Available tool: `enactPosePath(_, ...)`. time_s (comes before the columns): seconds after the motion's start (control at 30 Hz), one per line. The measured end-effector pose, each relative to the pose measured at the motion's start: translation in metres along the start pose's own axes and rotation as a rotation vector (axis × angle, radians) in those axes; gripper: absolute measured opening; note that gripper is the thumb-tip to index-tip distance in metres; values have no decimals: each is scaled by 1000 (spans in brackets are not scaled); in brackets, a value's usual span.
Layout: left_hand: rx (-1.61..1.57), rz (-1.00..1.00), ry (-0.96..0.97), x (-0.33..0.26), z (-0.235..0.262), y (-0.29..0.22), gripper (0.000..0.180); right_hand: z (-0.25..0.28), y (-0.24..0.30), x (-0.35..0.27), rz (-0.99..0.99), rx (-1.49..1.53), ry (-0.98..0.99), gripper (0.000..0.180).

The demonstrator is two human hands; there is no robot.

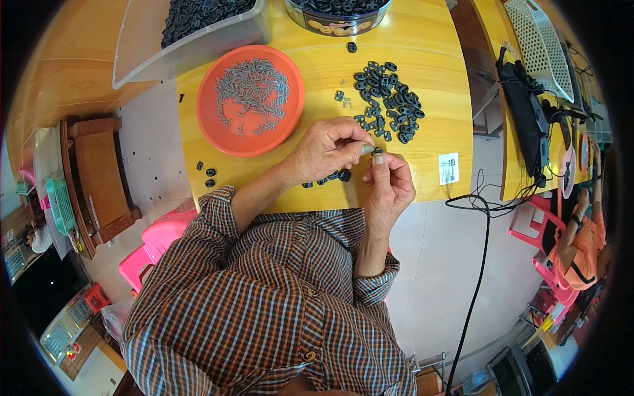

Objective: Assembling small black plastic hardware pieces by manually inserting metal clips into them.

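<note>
Above the table's near edge my two hands meet around a small black plastic piece (378, 151). My right hand (391, 187) is closed, with thumb and fingers pinching that piece. My left hand (328, 148) is also closed, its thumb and forefinger pressed together at the piece's left side; what they hold is too small to make out. Behind my hands lies a loose pile of black oval plastic pieces with two holes (389, 99). Several similar black pieces (344, 175) lie beneath my left wrist, partly hidden. A red bowl (206, 105) of small grey metal screws or pins stands left.
A clear plastic bin (198, 58) and a round tin (338, 25), both full of black pieces, stand at the back. A white label (448, 169) lies at the right edge. Black cables (487, 218) hang beside the table. Another person (578, 244) sits far right.
</note>
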State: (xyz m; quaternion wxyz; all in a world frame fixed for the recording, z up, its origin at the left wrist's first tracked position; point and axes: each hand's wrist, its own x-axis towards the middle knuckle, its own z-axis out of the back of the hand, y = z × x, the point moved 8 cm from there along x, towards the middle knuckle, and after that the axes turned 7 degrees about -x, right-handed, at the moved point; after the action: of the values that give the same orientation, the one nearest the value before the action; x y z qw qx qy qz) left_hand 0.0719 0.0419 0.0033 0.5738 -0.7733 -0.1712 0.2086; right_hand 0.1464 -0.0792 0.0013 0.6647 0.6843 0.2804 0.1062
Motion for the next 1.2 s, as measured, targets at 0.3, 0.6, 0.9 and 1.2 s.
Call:
enactPosePath(0.3, 25, -2, 22, 1, -1, 1, 7, 0, 4, -3, 55, -118, -1, 9)
enactPosePath(0.6, -13, 92, -29, 0, -1, 11, 11, -5, 2, -3, -3, -68, 51, 11)
enactPosePath(0.9, -24, 104, -41, -1, -2, 13, 12, 1, -1, -2, -63, -112, 61, 11)
enactPosePath(1.2, -1, 147, -52, 1, -2, 16, 14, 1, -7, 0, -77, -82, 40, 12)
